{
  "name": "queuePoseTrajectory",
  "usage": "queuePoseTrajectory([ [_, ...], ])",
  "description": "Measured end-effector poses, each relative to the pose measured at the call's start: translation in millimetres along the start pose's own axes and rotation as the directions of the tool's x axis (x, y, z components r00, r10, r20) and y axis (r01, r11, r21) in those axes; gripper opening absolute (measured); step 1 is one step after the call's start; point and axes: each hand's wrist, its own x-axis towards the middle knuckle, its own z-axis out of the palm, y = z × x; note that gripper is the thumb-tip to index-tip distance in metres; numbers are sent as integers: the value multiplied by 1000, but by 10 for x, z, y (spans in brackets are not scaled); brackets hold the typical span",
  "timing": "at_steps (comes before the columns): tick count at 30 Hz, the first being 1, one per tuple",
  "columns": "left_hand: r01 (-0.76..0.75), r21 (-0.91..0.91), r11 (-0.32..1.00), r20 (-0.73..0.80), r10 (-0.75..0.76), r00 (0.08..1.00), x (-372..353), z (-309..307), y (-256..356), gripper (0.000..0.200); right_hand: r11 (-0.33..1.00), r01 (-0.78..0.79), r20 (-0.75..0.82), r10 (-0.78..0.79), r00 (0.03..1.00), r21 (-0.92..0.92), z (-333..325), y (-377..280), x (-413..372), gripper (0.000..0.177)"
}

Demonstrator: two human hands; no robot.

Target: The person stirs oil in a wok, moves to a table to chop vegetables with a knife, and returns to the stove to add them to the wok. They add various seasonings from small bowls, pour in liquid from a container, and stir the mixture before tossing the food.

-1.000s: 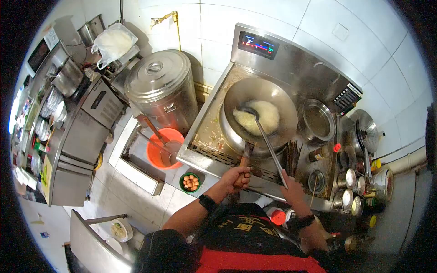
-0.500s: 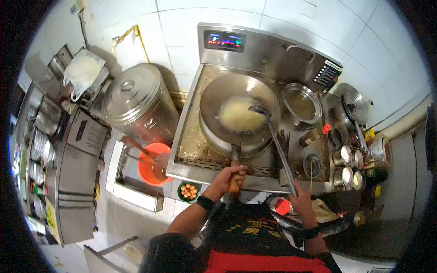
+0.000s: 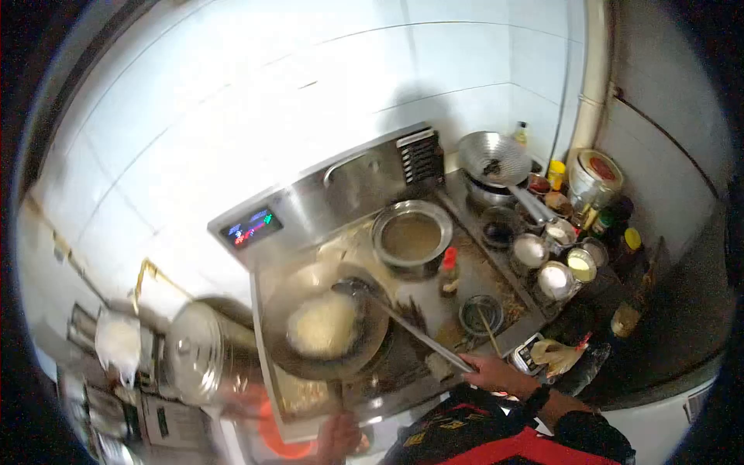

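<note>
My left hand (image 3: 339, 435), blurred by motion, is closed on the handle of a wok (image 3: 370, 335) on the stove. In the wok lies a pale yellow mass (image 3: 319, 327) whose kind I cannot make out. My right hand (image 3: 496, 375) grips the end of a long metal ladle (image 3: 422, 335). The ladle's dark bowl is inside the wok, at the far edge of the yellow mass. Right of the wok stand a metal basin (image 3: 413, 235) of cloudy liquid and a red-capped bottle (image 3: 449, 275).
A control panel (image 3: 252, 228) glows on the stove's back. To the right are a strainer (image 3: 494, 159), several seasoning bowls (image 3: 556, 277) and a small glass bowl (image 3: 480, 314) with a stick. At left stand a lidded steel pot (image 3: 198, 353) and an orange bucket (image 3: 283, 438).
The view has swung to the right, so the stove appears lower and further left, and more of the seasonings shows. Both hands keep their hold on the wok handle and ladle.
</note>
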Motion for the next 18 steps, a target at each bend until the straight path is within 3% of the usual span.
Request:
queuePoseTrajectory([
  [1, -41, 78, 996, -51, 45, 998, 37, -165, 55, 16, 1000, 9, 67, -11, 998, 25, -114, 92, 50, 57],
  [3, 17, -42, 999, 99, -13, 995, 50, 117, -55, 34, 1000, 8, 43, -9, 999, 14, -441, 94, 80, 58],
  [4, 19, -28, 999, 88, -17, 996, 96, 328, -120, 34, 998, -5, 58, 1, 998, 67, -649, 63, 100, 59],
  [6, -129, 291, 948, -258, 208, 944, 194, 766, -285, 29, 992, -20, 83, 10, 997, 127, -1051, -19, 119, 60],
  [9, -147, 212, 966, -321, 211, 923, 326, 1735, -503, 25, 986, 10, 1, -10, 1000, 164, -1487, 67, 235, 60],
  [11, -153, 149, 977, -263, 188, 946, 459, 1870, -521, 21, 909, 182, -177, -123, 977, 375, -1602, 394, 393, 62],
  [13, -94, 469, 878, -262, 240, 935, 618, 2360, -578, 18, 947, 139, -193, -85, 978, 289, -2041, 357, 380, 61],
  [14, -124, 259, 958, -141, 164, 976, 702, 2228, -501, 21, 976, 92, -221, -48, 974, 197, -2275, 321, 368, 60],
  [15, -127, 257, 958, -142, 167, 976, 820, 2419, -527, 21, 976, 94, -218, -50, 975, 197, -2448, 322, 383, 60],
  [17, 19, 83, 996, -121, -9, 993, 1145, 3036, -532, 15, 964, 216, -407, -136, 903, 156, -2757, 344, 427, 55],
  [18, 15, 86, 996, -117, -5, 993, 1272, 3164, -524, 15, 963, 221, -409, -141, 901, 154, -2898, 395, 445, 55],
])
